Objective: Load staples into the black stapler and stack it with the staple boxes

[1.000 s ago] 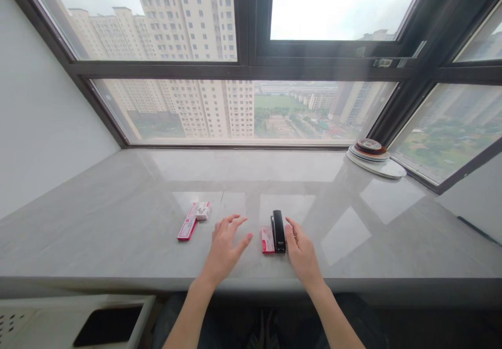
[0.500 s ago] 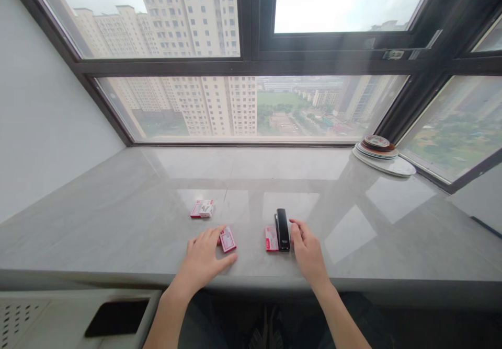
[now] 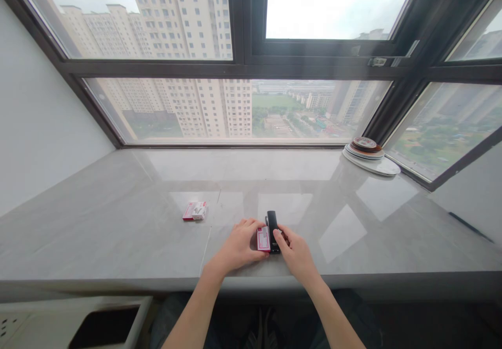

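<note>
At six o'clock, your left hand [image 3: 240, 243] gripping flat carton [image 3: 263, 240], right hand [image 3: 296, 253] touching smooth black stapler [image 3: 272, 221]; hold hidden, unclear.

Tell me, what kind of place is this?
Probably a room high up in a tall building: the big window looks down on a green field, tall buildings stand outside, and a wide ledge runs below the window.

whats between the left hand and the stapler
In the head view, a red-and-white box lies between the left hand and the stapler.
</note>
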`<state>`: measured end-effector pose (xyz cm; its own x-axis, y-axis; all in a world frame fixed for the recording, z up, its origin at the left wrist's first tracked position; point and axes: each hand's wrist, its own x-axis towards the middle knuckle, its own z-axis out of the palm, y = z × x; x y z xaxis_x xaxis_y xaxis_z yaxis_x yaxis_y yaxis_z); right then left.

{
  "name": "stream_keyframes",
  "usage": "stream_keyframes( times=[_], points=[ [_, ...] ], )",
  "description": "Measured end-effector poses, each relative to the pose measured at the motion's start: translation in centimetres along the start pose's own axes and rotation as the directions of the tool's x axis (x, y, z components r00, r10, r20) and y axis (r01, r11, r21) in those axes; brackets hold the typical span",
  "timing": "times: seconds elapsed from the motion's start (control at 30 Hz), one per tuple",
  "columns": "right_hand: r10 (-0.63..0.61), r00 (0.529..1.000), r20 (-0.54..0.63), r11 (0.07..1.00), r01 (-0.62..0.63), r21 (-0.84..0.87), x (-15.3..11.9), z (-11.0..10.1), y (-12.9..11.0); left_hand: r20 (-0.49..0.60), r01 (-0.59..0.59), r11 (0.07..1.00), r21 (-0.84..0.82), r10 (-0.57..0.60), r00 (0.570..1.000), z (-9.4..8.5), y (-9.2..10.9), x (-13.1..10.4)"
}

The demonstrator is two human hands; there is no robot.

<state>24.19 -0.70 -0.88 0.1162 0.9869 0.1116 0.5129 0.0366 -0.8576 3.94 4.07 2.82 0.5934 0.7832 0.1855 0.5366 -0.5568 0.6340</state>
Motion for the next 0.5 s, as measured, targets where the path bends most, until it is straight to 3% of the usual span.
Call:
stream_keyframes(
  times=[0.23,0.33,0.4,0.47,0.5],
  points=[
    [0.029,0.998,-0.064,0.999,-0.027,0.043,-0.2,0.2,-0.2,-0.027,0.011,0.997,-0.072,-0.013,1.0,0.4,-0.4,-0.5],
    [0.079,0.986,-0.144,0.99,-0.061,0.127,-0.3,0.1,-0.4,-0.174,0.046,0.987,-0.151,-0.072,0.982,-1.6,-2.4,-1.2],
    [0.104,0.981,-0.167,0.982,-0.074,0.176,-0.3,0.0,-0.5,-0.375,0.131,0.979,-0.157,-0.182,0.909,-4.0,-5.3,-1.8],
    [0.117,0.977,-0.177,0.977,-0.081,0.199,-0.3,0.0,-0.4,-0.565,0.25,0.958,-0.14,-0.285,0.774,-6.7,-9.1,-2.5],
    [0.12,0.976,-0.182,0.976,-0.083,0.202,-0.3,0.0,-0.4,-0.603,0.321,0.939,-0.121,-0.327,0.728,-8.0,-11.0,-2.9]
  ],
)
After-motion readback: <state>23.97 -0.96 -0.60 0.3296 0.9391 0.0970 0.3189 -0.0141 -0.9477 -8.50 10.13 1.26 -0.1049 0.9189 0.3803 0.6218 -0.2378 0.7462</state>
